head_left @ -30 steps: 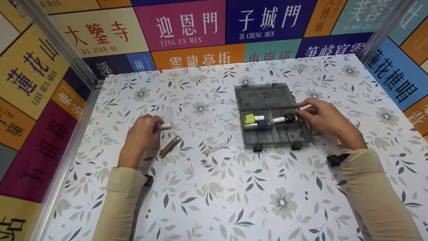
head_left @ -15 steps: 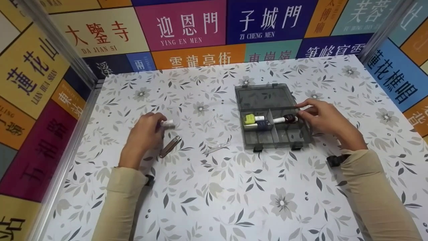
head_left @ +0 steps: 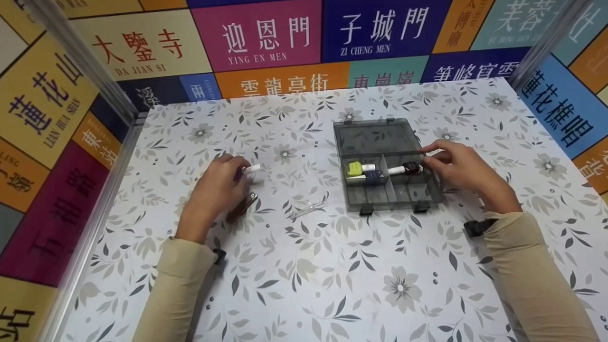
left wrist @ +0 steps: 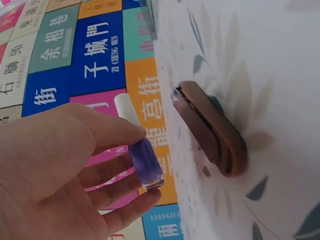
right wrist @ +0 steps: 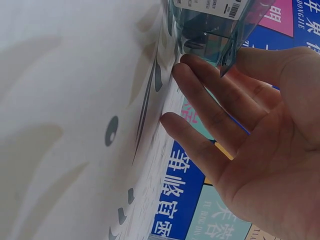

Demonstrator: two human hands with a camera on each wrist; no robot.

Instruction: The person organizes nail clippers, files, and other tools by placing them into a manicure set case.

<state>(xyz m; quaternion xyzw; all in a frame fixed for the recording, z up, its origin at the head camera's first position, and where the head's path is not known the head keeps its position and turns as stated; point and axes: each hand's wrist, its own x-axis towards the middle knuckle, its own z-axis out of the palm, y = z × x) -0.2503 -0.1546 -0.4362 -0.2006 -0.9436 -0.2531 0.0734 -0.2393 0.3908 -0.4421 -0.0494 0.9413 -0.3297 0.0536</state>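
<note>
My left hand (head_left: pixel 216 183) pinches a small nail polish bottle (left wrist: pixel 146 162) between thumb and fingers, raised above the table. The bottle is purple with a long white cap that points away from the palm. Below that hand lies a brown nail clipper (left wrist: pixel 212 130), partly covered by it in the head view. At the right, my right hand (head_left: pixel 465 171) holds the right side of a smoky clear plastic storage box (head_left: pixel 375 137), thumb and fingers at its edge. The box's lid is folded back. Yellow (head_left: pixel 355 168), dark blue and dark red nail polish bottles lie in its rear compartments.
A slim clear plastic item (head_left: pixel 308 208) lies on the table between the left hand and the box. The table (head_left: pixel 332 285) has a floral cover. Panels with printed characters (head_left: pixel 270 38) rise at the back and both sides.
My left hand has lifted the purple nail polish bottle and moved it slightly right and away from me, passing over the nail clipper. The right hand and box have stayed put.
</note>
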